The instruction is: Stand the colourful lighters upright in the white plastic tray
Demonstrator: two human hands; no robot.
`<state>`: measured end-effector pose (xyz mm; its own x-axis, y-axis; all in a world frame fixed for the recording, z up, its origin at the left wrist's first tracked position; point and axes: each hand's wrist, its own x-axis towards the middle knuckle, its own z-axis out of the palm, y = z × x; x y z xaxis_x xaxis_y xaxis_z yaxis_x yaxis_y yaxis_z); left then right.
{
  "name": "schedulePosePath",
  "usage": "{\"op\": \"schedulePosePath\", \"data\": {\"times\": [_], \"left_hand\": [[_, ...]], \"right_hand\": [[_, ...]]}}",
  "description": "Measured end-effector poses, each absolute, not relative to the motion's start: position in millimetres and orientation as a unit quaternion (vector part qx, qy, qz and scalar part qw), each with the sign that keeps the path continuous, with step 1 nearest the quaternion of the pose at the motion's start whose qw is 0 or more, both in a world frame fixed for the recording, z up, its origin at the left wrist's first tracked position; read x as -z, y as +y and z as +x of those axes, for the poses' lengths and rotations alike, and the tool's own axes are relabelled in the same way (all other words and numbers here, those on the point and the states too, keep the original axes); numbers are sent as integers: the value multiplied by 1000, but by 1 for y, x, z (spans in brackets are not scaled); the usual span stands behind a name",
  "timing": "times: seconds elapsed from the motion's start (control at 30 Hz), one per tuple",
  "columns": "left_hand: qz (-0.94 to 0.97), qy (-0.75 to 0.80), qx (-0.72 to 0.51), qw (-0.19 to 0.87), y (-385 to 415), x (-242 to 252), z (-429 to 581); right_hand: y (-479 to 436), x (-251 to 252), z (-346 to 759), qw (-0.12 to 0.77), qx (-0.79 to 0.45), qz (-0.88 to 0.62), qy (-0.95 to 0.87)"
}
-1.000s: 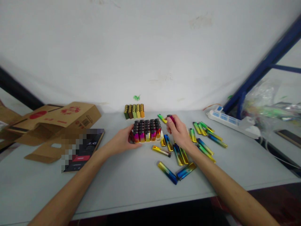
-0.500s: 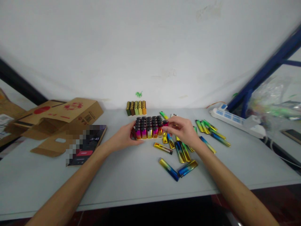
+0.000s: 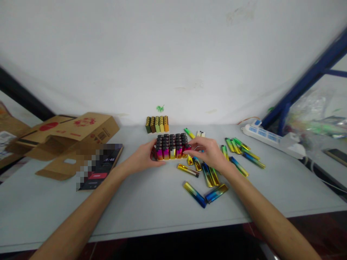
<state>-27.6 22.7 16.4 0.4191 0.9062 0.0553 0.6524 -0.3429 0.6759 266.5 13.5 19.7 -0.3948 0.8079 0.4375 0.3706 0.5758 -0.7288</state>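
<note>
A block of black-topped lighters (image 3: 172, 151), with shiny pink, purple and gold bodies, stands upright in rows at the middle of the table. My left hand (image 3: 146, 155) grips the block's left side, its thumb along the lower front edge. At the front right corner, my right hand (image 3: 204, 150) pinches a pink lighter (image 3: 187, 148) set in line with the front row. Loose gold, blue and green lighters lie right of the block and partly under my right hand. One gold lighter (image 3: 188, 170) lies just in front.
Behind, a second block of lighters (image 3: 157, 124) stands near the wall. An open cardboard box (image 3: 89, 126) and a phone (image 3: 104, 169) with a lit screen lie left. A white power strip (image 3: 273, 139) lies right, below a blue metal frame (image 3: 309, 79).
My right hand has moved slightly left, bringing the pink lighter from beside the block into its front right corner. My left hand stays at the block's left side.
</note>
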Motion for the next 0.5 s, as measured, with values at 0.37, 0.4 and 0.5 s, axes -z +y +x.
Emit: {"op": "schedulePosePath", "data": {"times": [0.37,0.4,0.5], "left_hand": [[793,496,-213,283,25,-14,-30],[793,495,-213,283,25,-13,-30],[791,497,-213,286,26,-12,-31]], "right_hand": [[12,-14,260,392,-269,-401,-783],[13,-14,259,395,-274,-408,-776],[14,-13,258,386,-266,-415,-779]]}}
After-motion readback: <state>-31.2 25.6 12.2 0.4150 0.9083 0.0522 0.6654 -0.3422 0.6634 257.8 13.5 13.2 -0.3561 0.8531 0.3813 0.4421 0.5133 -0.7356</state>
